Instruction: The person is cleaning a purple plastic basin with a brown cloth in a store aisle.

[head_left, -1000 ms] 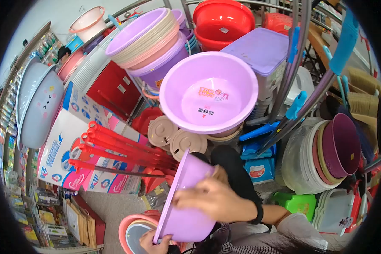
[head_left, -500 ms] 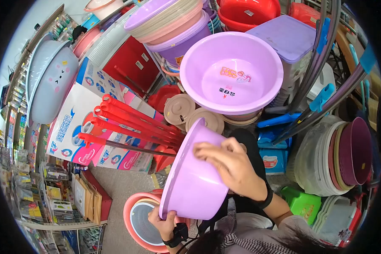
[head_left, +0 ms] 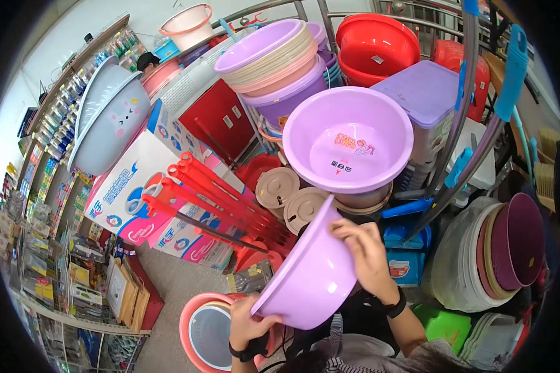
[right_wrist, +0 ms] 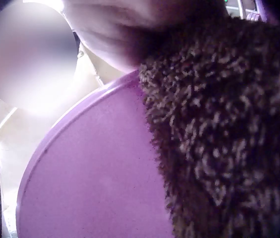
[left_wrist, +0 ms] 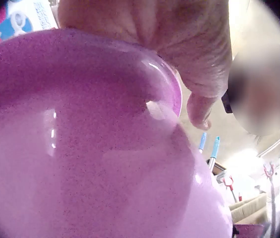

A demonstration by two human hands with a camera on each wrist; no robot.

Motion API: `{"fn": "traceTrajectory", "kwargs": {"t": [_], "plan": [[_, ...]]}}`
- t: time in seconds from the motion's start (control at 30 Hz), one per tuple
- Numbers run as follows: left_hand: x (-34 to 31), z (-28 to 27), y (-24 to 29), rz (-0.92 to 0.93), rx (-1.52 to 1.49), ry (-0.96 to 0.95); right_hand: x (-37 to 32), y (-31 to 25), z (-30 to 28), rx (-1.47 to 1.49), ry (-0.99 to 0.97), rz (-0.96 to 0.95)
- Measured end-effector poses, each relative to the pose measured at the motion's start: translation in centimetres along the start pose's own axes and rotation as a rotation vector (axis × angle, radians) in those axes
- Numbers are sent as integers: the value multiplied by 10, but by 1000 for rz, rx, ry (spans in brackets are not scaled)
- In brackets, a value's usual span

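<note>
Here's the tipped basin, just on the near side of the display basin, its mouth turned left. The left hand grips the rim, probably bearing the weight and holding that tilt. The right hand, unclenched, touches the outer wall, seemingly steadying it. Red handles lean left of the display basin, bunched probably to save floor.

one held basin and two beige lids are in view.
</note>
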State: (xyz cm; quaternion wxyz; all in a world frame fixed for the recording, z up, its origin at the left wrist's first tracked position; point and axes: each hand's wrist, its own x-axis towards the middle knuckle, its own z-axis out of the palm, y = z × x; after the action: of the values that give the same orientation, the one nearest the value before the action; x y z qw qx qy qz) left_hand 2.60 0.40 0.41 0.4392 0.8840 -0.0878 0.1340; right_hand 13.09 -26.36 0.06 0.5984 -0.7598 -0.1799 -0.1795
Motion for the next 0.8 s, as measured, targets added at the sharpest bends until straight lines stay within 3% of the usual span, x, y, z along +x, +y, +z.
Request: {"fn": "traceTrajectory", "kwargs": {"t": [0.13, 0.2, 0.27, 0.33, 0.4, 0.47, 0.53, 0.6, 0.73, 0.8], "plan": [[23, 7, 27, 35, 56, -36, -21, -1, -4, 286, 360, 193], [29, 9, 22, 243, -24, -62, -27, -8, -9, 203, 426, 126], [26, 14, 14, 312, -70, -63, -33, -18, -17, 117, 495, 65], [19, 14, 13, 348, -91, -15, -40, -31, -28, -140, 341, 38], [7, 17, 7, 318, -116, 33, -42, -39, -30, -199, 290, -7], [-9, 18, 1, 289, -146, 90, -43, -51, -37, -358, 91, -317], [-20, 13, -9, -58, -365, 177, -51, -52, -39, -272, -159, -468], [-16, 0, -15, -70, -399, 103, -55, -46, -43, -200, -308, -554], [1, -20, -20, -131, -435, -97, -46, -27, -48, -233, -379, -722], [18, -16, -16, -42, -481, -107, -42, -25, -45, -260, -353, -753]]}}
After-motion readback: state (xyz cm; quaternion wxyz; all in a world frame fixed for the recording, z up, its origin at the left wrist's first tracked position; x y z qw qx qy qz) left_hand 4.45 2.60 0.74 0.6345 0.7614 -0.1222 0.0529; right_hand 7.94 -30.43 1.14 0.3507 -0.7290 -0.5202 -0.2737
